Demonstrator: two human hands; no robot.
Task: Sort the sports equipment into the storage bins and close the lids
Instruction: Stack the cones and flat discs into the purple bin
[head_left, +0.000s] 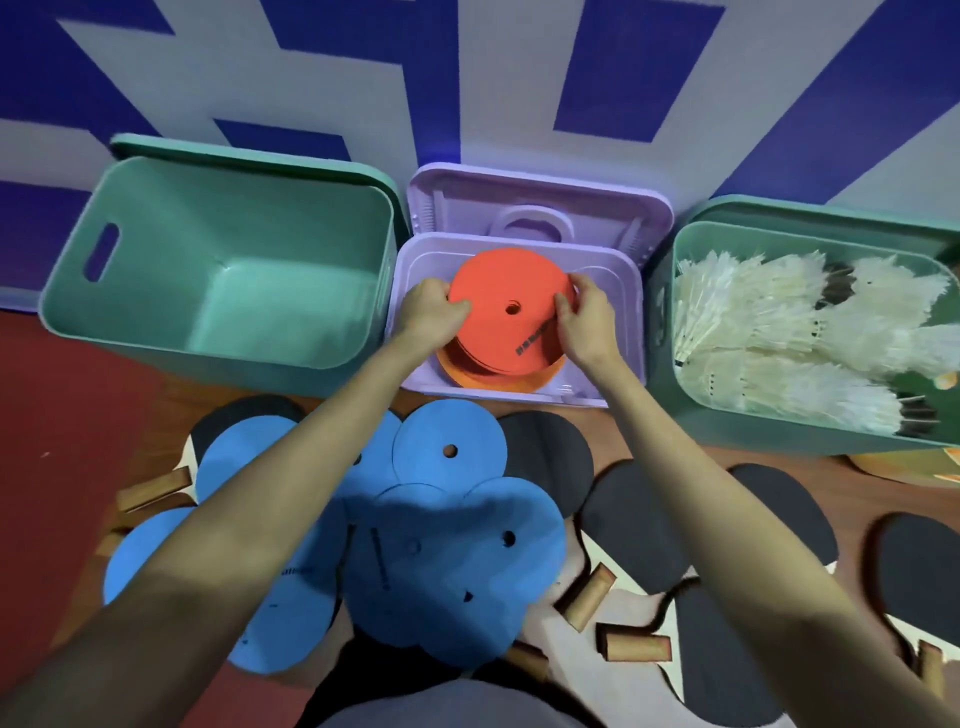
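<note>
- Biggest on the floor: your empty teal plastic bin (218, 270) at the left, lid off and tilted toward you.
- Matching it on the right, a second teal plastic bin (810, 436) packed with white feathered shuttlecocks (779, 332).
- Between them sits the small lilac plastic bin (631, 322), its lilac lid (540, 208) propped upright behind it against the blue-and-white wall (467, 78).
- Nearer you, a spread of flat blue foam discs (447, 566) overlaps on the floor.
- Black-faced table tennis paddles with wooden handles (639, 525) lie scattered beside and under those discs.
- Inside the lilac bin, the stack of flat orange-red foam discs (506, 322) rests low, tipped slightly.
- Your right hand (584, 325) pinches the stack's right edge, fingers curled over the top disc.
- Your left hand (428, 312) grips the left edge, thumb on top.
</note>
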